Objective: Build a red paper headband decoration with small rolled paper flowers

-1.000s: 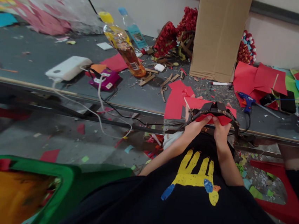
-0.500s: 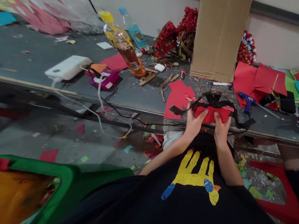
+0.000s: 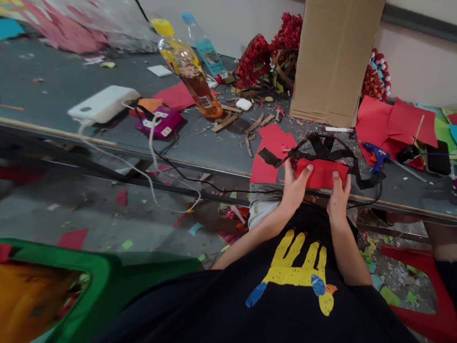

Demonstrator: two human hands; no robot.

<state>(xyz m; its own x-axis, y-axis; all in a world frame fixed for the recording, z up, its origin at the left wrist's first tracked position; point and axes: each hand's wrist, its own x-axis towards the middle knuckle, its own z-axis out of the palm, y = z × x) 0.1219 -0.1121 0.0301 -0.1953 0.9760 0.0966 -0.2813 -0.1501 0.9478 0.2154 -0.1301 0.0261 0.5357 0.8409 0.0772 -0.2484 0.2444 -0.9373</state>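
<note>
Both hands hold a red paper piece (image 3: 322, 174) at the table's front edge. My left hand (image 3: 295, 186) grips its left end, thumb on the front face and fingers behind. At the right end, my right hand (image 3: 339, 195) pinches it the same way. A framework of dark strips (image 3: 328, 147) rises behind the red paper, with a loose end hanging to the right; whether the two are joined I cannot tell. Left of my hands lie red paper sheets (image 3: 265, 161) on the table. A blue glue gun (image 3: 377, 156) lies to the right.
A cardboard piece (image 3: 332, 57) stands upright behind my hands. To the left are a tilted bottle (image 3: 192, 79), a white power bank (image 3: 103, 104) and trailing cables. A green bin (image 3: 101, 278) stands low at left; another person's leg (image 3: 446, 241) shows at right.
The red paper and dark strips have shifted slightly left and tilted, showing more of the red face. My right thumb has moved right, toward the paper's end. Both hands keep their hold.
</note>
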